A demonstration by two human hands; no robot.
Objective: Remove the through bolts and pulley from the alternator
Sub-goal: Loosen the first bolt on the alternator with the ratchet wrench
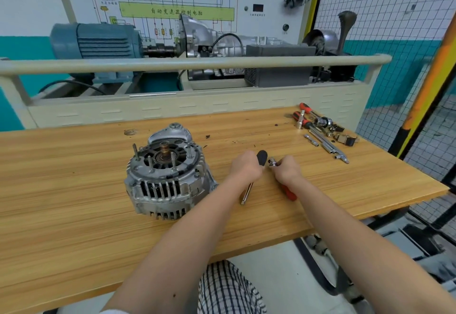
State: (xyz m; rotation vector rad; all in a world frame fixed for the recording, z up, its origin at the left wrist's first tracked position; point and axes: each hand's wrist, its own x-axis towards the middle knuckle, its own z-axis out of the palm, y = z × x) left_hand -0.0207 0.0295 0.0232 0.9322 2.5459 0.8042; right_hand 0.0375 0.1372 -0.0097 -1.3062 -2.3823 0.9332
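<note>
Slippage is looming: you are mating tool parts in mid-air, and they could drop. Your left hand [246, 165] is gripping a black-headed bar [249, 185], your right hand [288, 168] clasping a red-handled ratchet [287, 191], right of centre. Alternator [165, 173] is sitting untouched at centre-left on the bench [74, 215].

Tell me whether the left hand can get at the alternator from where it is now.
Probably yes, but not freely. The alternator sits just to the left of the left hand on the table, with nothing between them. That hand grips a black-handled tool, though, so it would likely need to put it down first.
</note>
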